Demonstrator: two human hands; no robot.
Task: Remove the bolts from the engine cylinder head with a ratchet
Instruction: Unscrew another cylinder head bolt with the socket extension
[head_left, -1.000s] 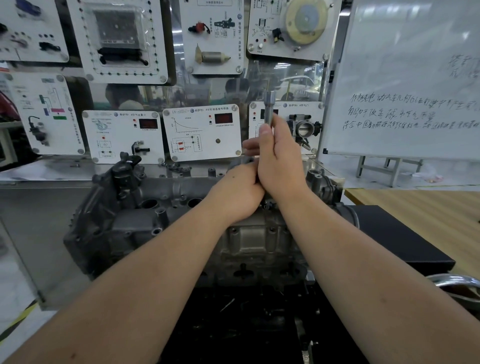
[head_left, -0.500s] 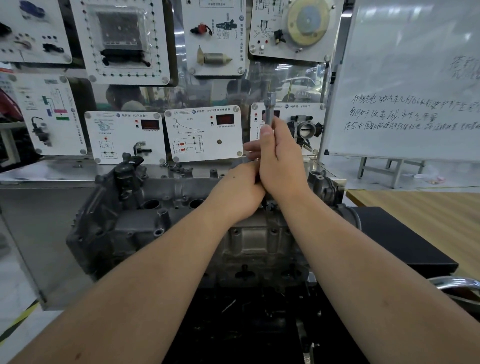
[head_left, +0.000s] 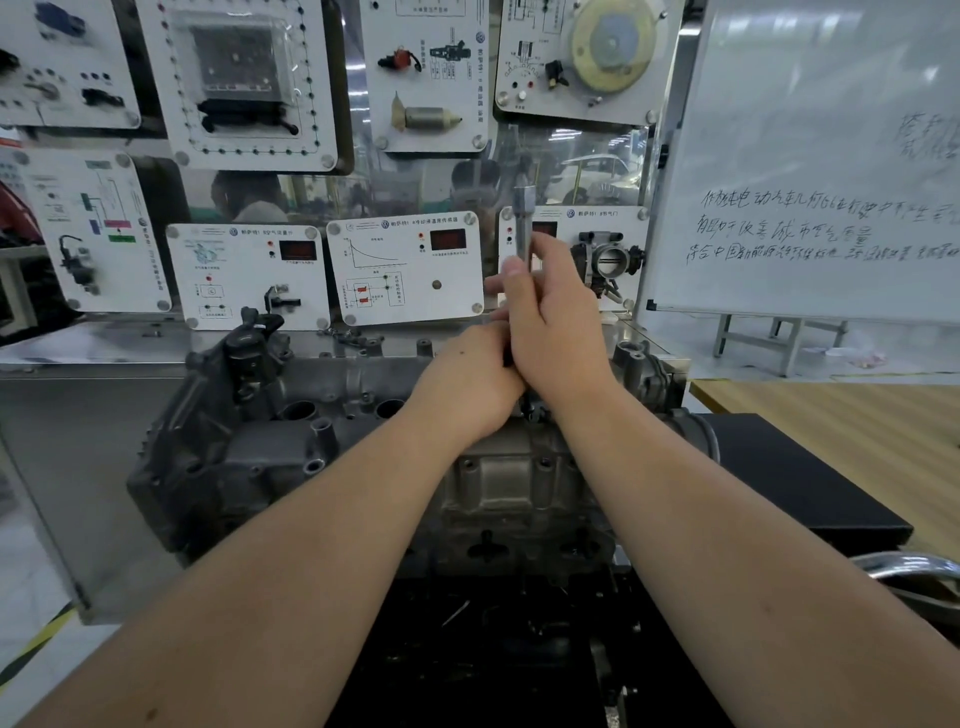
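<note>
The grey engine cylinder head (head_left: 260, 447) lies across the bench in front of me. My right hand (head_left: 558, 322) grips a silver ratchet tool (head_left: 522, 213) that stands upright, its top end poking above my fingers. My left hand (head_left: 470, 382) is curled round the lower part of the tool, pressed against my right hand, just above the head's top face. The tool's lower end and any bolt under it are hidden behind both hands.
White training panels (head_left: 410, 265) with gauges stand right behind the head. A whiteboard (head_left: 810, 171) is at the right, a wooden table (head_left: 857, 421) and a black pad (head_left: 789, 478) beside the head. A chrome tube (head_left: 909, 569) sits at the right edge.
Both hands stay clasped on the upright tool; my right hand has shifted very slightly. The view has dipped a little.
</note>
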